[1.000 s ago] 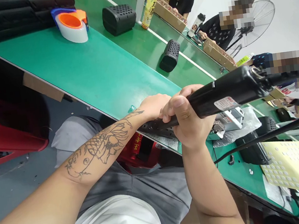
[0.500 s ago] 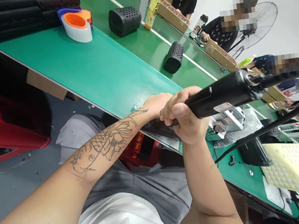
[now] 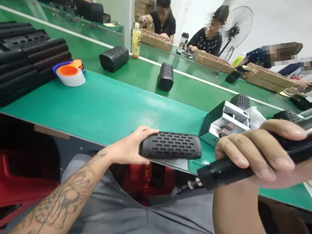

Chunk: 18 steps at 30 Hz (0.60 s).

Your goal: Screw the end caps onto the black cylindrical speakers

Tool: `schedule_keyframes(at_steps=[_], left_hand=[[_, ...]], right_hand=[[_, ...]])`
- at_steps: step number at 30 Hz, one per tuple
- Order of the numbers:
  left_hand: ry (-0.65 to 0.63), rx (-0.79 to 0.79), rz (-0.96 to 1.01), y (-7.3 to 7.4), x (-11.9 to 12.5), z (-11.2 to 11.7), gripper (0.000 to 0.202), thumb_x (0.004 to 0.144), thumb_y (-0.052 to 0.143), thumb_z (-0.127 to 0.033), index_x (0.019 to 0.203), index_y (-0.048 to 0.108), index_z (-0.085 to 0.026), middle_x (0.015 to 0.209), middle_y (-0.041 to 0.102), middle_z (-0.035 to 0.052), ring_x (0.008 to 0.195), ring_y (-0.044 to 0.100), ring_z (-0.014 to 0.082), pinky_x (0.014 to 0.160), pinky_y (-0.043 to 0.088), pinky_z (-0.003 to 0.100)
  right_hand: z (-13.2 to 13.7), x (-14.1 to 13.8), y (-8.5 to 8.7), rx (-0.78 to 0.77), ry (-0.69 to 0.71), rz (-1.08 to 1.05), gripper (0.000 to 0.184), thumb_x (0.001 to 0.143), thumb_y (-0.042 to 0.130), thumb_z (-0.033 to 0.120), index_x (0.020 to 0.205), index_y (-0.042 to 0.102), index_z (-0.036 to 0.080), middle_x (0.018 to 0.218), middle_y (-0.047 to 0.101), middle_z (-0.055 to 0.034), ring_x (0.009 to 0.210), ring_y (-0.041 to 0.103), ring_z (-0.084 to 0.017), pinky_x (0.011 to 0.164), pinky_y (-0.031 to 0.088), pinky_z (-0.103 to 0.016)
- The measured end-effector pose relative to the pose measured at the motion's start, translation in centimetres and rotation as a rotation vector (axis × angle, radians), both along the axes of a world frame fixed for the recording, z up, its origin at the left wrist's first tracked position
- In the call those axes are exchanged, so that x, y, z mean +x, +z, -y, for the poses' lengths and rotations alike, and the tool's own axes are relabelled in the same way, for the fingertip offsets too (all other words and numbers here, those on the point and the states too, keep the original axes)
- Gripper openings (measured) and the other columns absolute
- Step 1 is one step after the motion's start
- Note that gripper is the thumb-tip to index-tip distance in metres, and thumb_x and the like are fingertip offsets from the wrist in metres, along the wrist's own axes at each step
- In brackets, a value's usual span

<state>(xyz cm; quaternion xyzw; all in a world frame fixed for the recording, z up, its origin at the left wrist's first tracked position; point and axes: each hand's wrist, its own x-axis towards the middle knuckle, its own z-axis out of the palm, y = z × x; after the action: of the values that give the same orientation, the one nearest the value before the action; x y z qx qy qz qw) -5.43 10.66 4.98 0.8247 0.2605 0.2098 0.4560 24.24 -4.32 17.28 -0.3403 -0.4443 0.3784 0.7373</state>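
Note:
Close to the camera on the right, my right hand (image 3: 261, 153) is wrapped round a black electric screwdriver (image 3: 220, 171), whose metal bit points left over my lap. My left hand (image 3: 131, 147) grips one end of a black perforated speaker housing (image 3: 172, 145) at the near edge of the green table. The housing lies lengthwise with its slotted face toward me. A gap separates the screwdriver bit from the housing. Behind my right hand stands a silver and black boxy machine (image 3: 225, 121), partly hidden by that hand.
Stacked black housings (image 3: 17, 66) fill the table's far left, with a tape roll (image 3: 70, 74) in front. Two more perforated housings (image 3: 114, 58) stand farther back, near a yellow drink bottle (image 3: 136, 41). Co-workers sit across the table behind cardboard boxes (image 3: 157, 40). Red stools (image 3: 12, 182) stand below.
The screwdriver has moved away from the housing, to the right and closer to the camera. My left hand and the housing have come into clearer view, and the head view has shifted.

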Motion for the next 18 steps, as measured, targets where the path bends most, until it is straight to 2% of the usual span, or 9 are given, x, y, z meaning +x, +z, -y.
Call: schedule_keyframes(at_steps=[2,4,7,9,12,14,16,18], left_hand=[[0.044,0.02,-0.017,-1.0,-0.9,0.7,0.105,0.073,0.103,-0.036,0.174,0.072,-0.046,0.173,0.069,0.0064,0.158,0.075,0.0391,0.139,0.063,0.051],[0.134,0.053,-0.008,-2.2,-0.9,0.9,0.101,0.073,0.103,-0.04,0.17,0.074,-0.045,0.172,0.071,0.0064,0.162,0.073,0.0409,0.145,0.058,0.054],[0.327,0.079,0.022,-3.7,0.4,-0.7,0.097,0.075,0.101,-0.048,0.168,0.073,-0.045,0.171,0.074,0.0053,0.164,0.072,0.0424,0.146,0.056,0.06],[0.434,0.043,0.038,-4.0,2.8,-3.1,0.097,0.078,0.098,-0.052,0.169,0.07,-0.042,0.169,0.076,0.0063,0.16,0.075,0.0427,0.143,0.06,0.061],[0.544,0.016,0.048,-3.3,9.6,-7.4,0.099,0.078,0.098,-0.052,0.17,0.068,-0.034,0.167,0.076,0.0103,0.155,0.077,0.043,0.14,0.062,0.06],[0.594,0.04,0.072,-2.5,15.9,-10.0,0.1,0.079,0.1,-0.046,0.171,0.066,-0.029,0.17,0.074,0.014,0.159,0.074,0.042,0.143,0.058,0.056],[0.634,0.049,0.091,-1.6,22.6,-12.2,0.098,0.083,0.099,-0.038,0.173,0.063,-0.024,0.171,0.071,0.0186,0.161,0.071,0.0403,0.145,0.054,0.053],[0.664,0.088,0.072,-0.9,28.8,-14.2,0.094,0.088,0.097,-0.032,0.174,0.061,-0.023,0.17,0.067,0.0217,0.164,0.069,0.0397,0.147,0.051,0.052]], right_hand=[[1.3,1.3,-1.2,0.037,0.087,-0.186,0.054,0.088,0.086,0.094,0.098,0.081,0.041,0.046,0.018,0.0176,0.028,0.003,-0.01,0.03,0.027,-0.033],[2.2,1.7,-2.4,0.046,0.159,-0.288,0.05,0.099,0.078,0.082,0.109,0.084,0.034,0.051,0.025,0.0173,0.03,0.005,-0.008,0.03,0.03,-0.031],[3.5,1.8,-4.3,0.027,0.125,-0.316,0.046,0.1,0.075,0.067,0.121,0.087,0.029,0.061,0.037,0.0132,0.037,0.017,-0.008,0.036,0.04,-0.027],[4.0,2.1,-5.8,0.003,0.121,-0.302,0.041,0.1,0.076,0.062,0.122,0.09,0.03,0.065,0.044,0.0093,0.043,0.027,-0.009,0.042,0.049,-0.027],[4.2,2.5,-8.2,-0.026,0.052,-0.33,0.037,0.106,0.078,0.063,0.125,0.092,0.036,0.072,0.056,0.0037,0.052,0.046,-0.012,0.052,0.06,-0.029],[4.1,2.5,-9.7,-0.016,-0.023,-0.385,0.043,0.106,0.081,0.077,0.131,0.092,0.043,0.076,0.061,0.0026,0.058,0.054,-0.014,0.057,0.066,-0.031],[4.2,2.4,-11.0,-0.027,-0.059,-0.458,0.057,0.1,0.08,0.094,0.134,0.091,0.051,0.074,0.058,0.0053,0.056,0.05,-0.013,0.06,0.068,-0.034],[4.8,2.7,-12.4,-0.073,-0.066,-0.537,0.068,0.096,0.073,0.104,0.138,0.089,0.053,0.068,0.047,0.0094,0.049,0.034,-0.009,0.056,0.065,-0.032]])
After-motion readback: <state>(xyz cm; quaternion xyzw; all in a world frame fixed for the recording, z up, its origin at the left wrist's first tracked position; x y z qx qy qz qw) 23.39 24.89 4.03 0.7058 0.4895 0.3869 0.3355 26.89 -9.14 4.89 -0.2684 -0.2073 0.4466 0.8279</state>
